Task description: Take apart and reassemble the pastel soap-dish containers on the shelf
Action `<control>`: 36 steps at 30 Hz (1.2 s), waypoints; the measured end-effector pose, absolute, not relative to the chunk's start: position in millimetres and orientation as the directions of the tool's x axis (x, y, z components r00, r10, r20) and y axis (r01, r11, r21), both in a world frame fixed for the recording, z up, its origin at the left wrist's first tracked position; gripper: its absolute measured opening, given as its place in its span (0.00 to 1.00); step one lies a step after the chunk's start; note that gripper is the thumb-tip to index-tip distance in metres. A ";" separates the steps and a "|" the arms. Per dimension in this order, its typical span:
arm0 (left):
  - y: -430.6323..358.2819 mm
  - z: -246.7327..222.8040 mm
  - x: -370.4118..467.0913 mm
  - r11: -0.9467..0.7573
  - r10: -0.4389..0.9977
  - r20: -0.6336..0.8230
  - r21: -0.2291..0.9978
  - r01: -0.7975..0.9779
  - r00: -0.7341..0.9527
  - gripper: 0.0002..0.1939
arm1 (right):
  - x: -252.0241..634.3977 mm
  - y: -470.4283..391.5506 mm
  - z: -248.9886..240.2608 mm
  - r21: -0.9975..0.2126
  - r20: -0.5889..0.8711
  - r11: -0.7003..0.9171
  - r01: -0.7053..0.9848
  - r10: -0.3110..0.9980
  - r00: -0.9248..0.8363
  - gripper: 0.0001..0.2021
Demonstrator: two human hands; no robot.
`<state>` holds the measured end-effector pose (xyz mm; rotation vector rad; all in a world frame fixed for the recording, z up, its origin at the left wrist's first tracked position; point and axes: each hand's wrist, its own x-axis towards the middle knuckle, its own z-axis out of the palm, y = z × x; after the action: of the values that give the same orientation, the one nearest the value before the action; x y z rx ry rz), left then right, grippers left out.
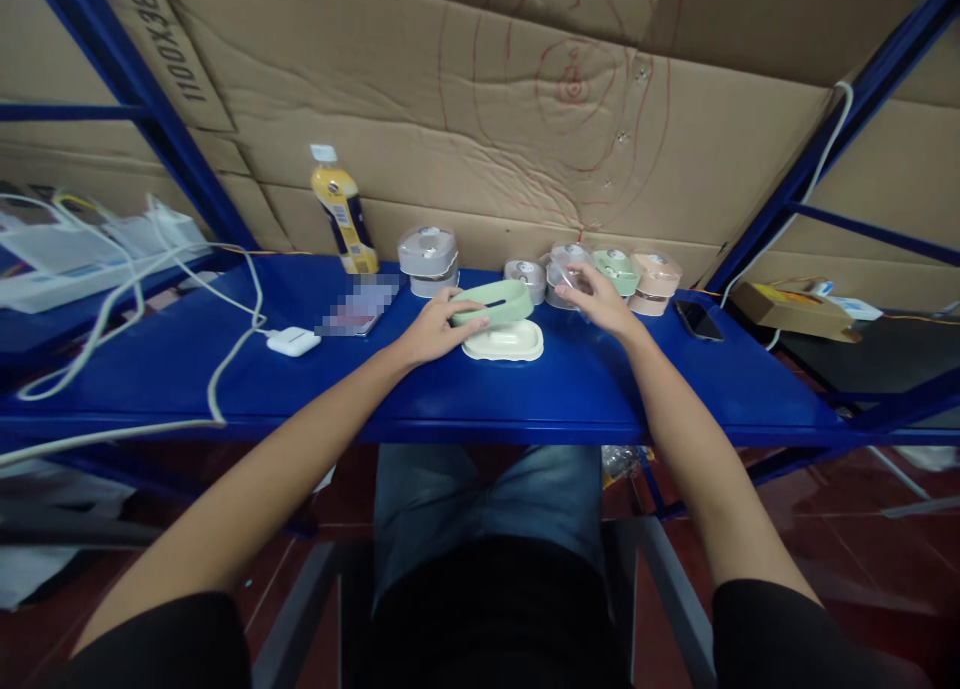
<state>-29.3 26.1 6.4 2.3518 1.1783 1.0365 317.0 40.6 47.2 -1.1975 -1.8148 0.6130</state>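
My left hand (442,327) grips a light green oval plastic frame (501,307) at its left end, thumb on the near side and fingers over the top. Just below the frame, a cream scalloped tray (504,343) rests on the blue table; whether the two touch I cannot tell. My right hand (596,297) is to the right of the frame, fingers bent around a clear plastic piece (568,287) that looks like a lid, partly see-through against the boxes. Behind that hand stand a green box (616,267) and a pink box (655,281), both with clear lids.
Grey lidded boxes (428,261) stand along the cardboard back wall (360,89). On the left are a yellow drink bottle (343,214), a blurred flat phone-like item (360,307), a white earphone case (293,342) and white cables (217,379). A dark phone (700,321) lies right, near an open carton (795,309).
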 end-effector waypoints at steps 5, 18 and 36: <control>34.1 4.6 -35.6 -0.496 0.857 0.435 0.557 0.666 0.274 0.26 | 315.4 37.3 46.9 -0.698 0.351 0.403 0.592 0.913 -0.208 0.40; 17.0 6.2 -20.8 -0.612 0.791 0.453 0.579 0.539 0.411 0.53 | 297.1 19.6 53.8 -0.597 0.376 0.629 0.498 0.768 -0.518 0.45; 12.2 1.6 -8.6 -0.664 0.743 0.429 0.573 0.481 0.514 0.68 | 252.9 19.9 46.6 -0.413 0.355 0.765 0.494 0.635 -0.687 0.43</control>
<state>-8.6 12.2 1.6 2.3772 1.0108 0.9414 252.9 19.9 46.6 -0.8490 -2.4762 0.3924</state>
